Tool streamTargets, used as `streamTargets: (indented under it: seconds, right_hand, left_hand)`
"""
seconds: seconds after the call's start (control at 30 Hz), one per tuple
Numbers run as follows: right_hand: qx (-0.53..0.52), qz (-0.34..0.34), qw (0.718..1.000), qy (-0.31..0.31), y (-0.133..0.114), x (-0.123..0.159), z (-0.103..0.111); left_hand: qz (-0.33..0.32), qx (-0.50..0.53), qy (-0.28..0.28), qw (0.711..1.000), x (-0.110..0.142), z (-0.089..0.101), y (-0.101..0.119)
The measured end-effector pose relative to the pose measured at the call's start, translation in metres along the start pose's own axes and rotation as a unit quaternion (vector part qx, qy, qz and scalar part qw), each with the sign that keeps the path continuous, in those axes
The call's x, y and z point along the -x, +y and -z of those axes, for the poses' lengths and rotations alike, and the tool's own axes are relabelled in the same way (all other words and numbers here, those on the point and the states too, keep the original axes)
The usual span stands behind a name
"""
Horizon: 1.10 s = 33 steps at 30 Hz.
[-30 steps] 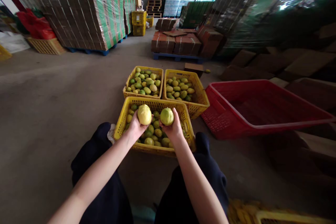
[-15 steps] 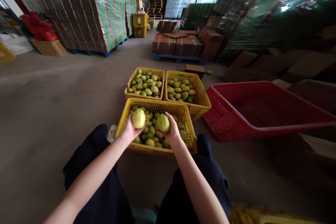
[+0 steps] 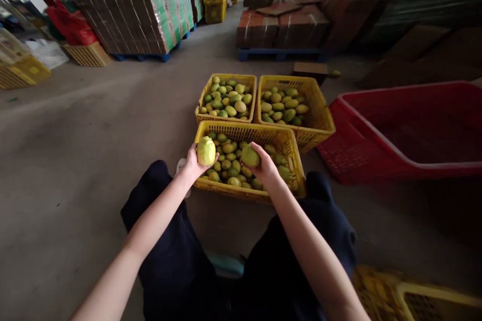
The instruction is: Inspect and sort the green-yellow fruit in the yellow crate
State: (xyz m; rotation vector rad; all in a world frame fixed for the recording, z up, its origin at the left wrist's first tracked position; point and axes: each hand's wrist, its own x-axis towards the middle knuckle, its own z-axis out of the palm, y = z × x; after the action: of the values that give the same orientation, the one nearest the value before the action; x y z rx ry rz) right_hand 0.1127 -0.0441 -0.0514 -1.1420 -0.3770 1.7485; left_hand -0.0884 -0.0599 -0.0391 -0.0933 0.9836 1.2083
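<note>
My left hand (image 3: 196,163) is closed around a pale yellow-green lemon (image 3: 206,151), held up over the left part of the near yellow crate (image 3: 249,191). A greener, darker lemon (image 3: 250,156) sits in the grip of my right hand (image 3: 265,165), above the middle of the same crate. Beneath both hands the crate is filled with green and yellow lemons (image 3: 231,164); my right hand and forearm hide some of them. The two held fruits are apart, at about the same height.
Behind stand two more yellow crates of lemons, one at left (image 3: 226,119) and one at right (image 3: 318,128). A large red basket (image 3: 350,148) is at the right. Beyond are flat cartons on a blue pallet (image 3: 278,54) and a wrapped stack (image 3: 169,10). Another yellow crate (image 3: 433,293) is at lower right.
The view has tilted down and shifted left, so crates and hands appear further right and higher. Both lemons are still held; the right one is turned and more covered by the fingers.
</note>
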Motion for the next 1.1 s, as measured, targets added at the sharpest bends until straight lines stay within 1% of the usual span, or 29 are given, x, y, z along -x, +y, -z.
streamTargets:
  seconds: [0.1,0.23,0.33,0.5,0.6,0.73,0.8,0.9,1.0,1.07,1.1]
  right_hand:
    - [0.027,-0.007,1.0,0.007,0.003,0.005,-0.001]
    - [0.039,-0.028,0.999,0.008,0.006,0.007,0.001]
    - [0.019,-0.044,0.999,0.013,0.002,0.009,0.001]
    - [-0.038,-0.027,0.999,0.028,-0.006,0.011,-0.004]
    - [-0.059,-0.039,0.997,0.02,-0.01,0.01,-0.005]
    - [-0.064,-0.05,0.997,0.009,-0.013,0.009,-0.004]
    - [-0.07,-0.051,0.996,0.013,-0.016,0.008,-0.003]
    - [-0.092,-0.038,0.995,0.02,-0.019,0.005,0.001]
    - [-0.116,-0.01,0.993,0.014,-0.023,-0.001,0.008]
    - [-0.108,0.024,0.994,0.001,-0.024,-0.006,0.015]
    - [-0.091,0.063,0.994,-0.004,-0.024,-0.007,0.018]
  left_hand:
    - [0.025,-0.008,-0.025,0.999,0.004,-0.013,-0.002]
    - [0.032,-0.023,-0.027,0.999,0.006,-0.029,-0.011]
    - [0.019,-0.021,-0.021,0.999,0.005,-0.039,-0.019]
    - [-0.017,-0.003,0.001,1.0,0.002,-0.05,-0.034]
    - [-0.023,0.001,-0.013,1.0,0.003,-0.057,-0.041]
    - [0.055,-0.01,-0.034,0.998,0.009,-0.069,-0.045]
    - [0.08,-0.006,-0.048,0.996,0.011,-0.075,-0.045]
    - [0.075,0.019,-0.073,0.994,0.013,-0.081,-0.044]
    - [0.074,0.044,-0.087,0.992,0.011,-0.085,-0.044]
    - [0.071,0.057,-0.079,0.993,0.009,-0.086,-0.044]
    - [0.067,0.06,-0.073,0.993,0.008,-0.087,-0.045]
